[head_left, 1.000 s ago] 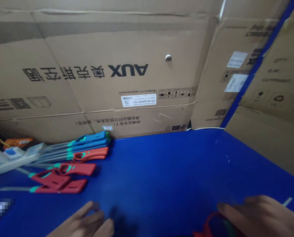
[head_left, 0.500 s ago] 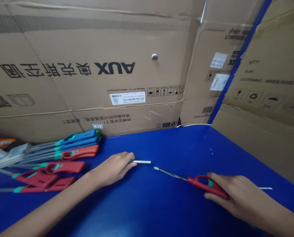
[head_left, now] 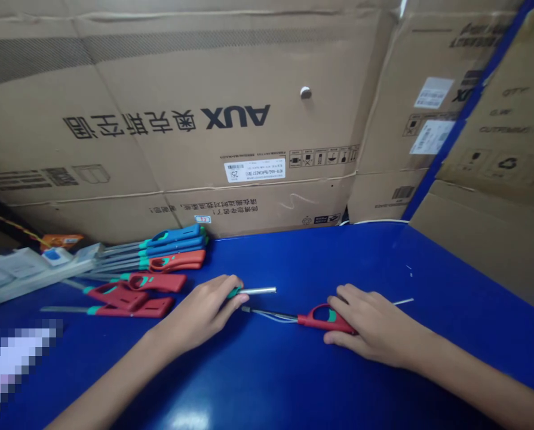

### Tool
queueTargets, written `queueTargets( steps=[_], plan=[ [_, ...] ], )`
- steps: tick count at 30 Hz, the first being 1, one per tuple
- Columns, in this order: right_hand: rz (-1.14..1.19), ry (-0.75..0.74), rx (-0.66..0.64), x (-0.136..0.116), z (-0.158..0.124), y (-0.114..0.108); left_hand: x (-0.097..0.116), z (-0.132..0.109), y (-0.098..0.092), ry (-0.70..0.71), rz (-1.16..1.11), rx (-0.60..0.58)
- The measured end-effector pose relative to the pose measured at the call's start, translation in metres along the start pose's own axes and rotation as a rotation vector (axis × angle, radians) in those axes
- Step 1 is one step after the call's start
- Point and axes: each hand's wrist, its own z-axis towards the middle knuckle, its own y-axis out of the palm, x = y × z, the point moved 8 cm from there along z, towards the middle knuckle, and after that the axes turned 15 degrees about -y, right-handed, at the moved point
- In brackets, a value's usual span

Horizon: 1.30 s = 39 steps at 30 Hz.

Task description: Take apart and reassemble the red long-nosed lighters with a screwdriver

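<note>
On the blue table my left hand is closed on a short silver metal tube with a green end, which points right. My right hand grips the red handle of a long-nosed lighter with a green trigger. Thin wires and a rod stick out of that handle to the left, and their tip lies just below the tube, close to my left fingers. A thin white rod lies on the table behind my right hand.
A pile of finished blue and red lighters lies at the left, near the cardboard boxes that wall the back and right. White packaging and parts sit at the far left edge.
My right hand has slid the red lighter body leftwards, so its wire tip now lies just below the tube in my left hand. A second ago both hands were low at the frame's bottom edge.
</note>
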Motion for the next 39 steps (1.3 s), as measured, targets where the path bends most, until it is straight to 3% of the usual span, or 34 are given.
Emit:
queueTargets(
  steps=[8, 12, 14, 19, 23, 28, 32, 39],
  plan=[
    [0.226, -0.001, 0.124, -0.023, 0.057, -0.027, 0.007, -0.018, 0.006, 0.038, 0.017, 0.055],
    [0.331, -0.106, 0.164, -0.043, 0.083, -0.028, 0.011, -0.023, 0.001, 0.067, -0.007, 0.078],
    [0.382, -0.122, 0.179, -0.038, 0.089, -0.027, 0.006, -0.024, -0.002, 0.074, -0.013, 0.097],
    [0.464, -0.023, 0.285, 0.010, 0.084, -0.025, -0.009, -0.021, -0.003, 0.071, 0.028, 0.120],
    [0.514, 0.037, 0.275, 0.031, 0.079, -0.019, -0.011, -0.020, -0.001, 0.052, 0.069, 0.101],
    [0.575, 0.016, 0.236, 0.016, 0.081, -0.014, -0.011, -0.023, -0.008, 0.005, 0.012, 0.191],
    [0.603, -0.037, 0.253, 0.004, 0.081, -0.015, -0.001, -0.024, 0.003, 0.081, 0.016, 0.139],
    [0.593, -0.072, 0.321, 0.007, 0.076, -0.024, -0.004, -0.018, 0.010, 0.031, -0.164, 0.012]
  ],
)
